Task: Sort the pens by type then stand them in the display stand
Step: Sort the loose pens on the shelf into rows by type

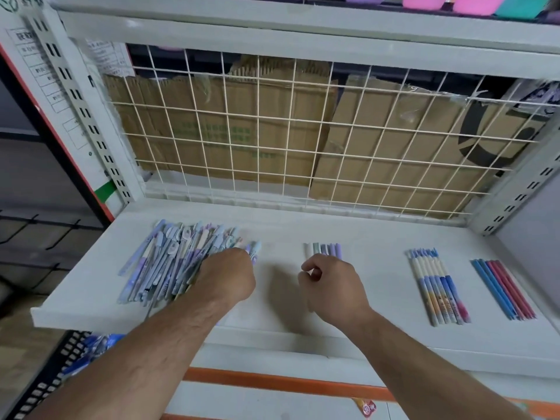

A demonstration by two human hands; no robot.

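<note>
big heap of pens (169,262) on shelf's left, under my left hand (227,274): fingers curled down into heap's right edge, tips hidden, cannot tell if gripping. heap's pens run near-to-far, leaning right at far end. cream-and-blue row (436,286) and blue-and-red row (503,289) well right, each leaning left at far end. small pastel row (324,250) just beyond my right hand (330,286), running near-to-far; fingers curled, thumb meeting forefinger, cannot tell if pinching anything. white shelf (288,231); wire grid (303,131) behind, cardboard (227,131) beyond it.
</note>
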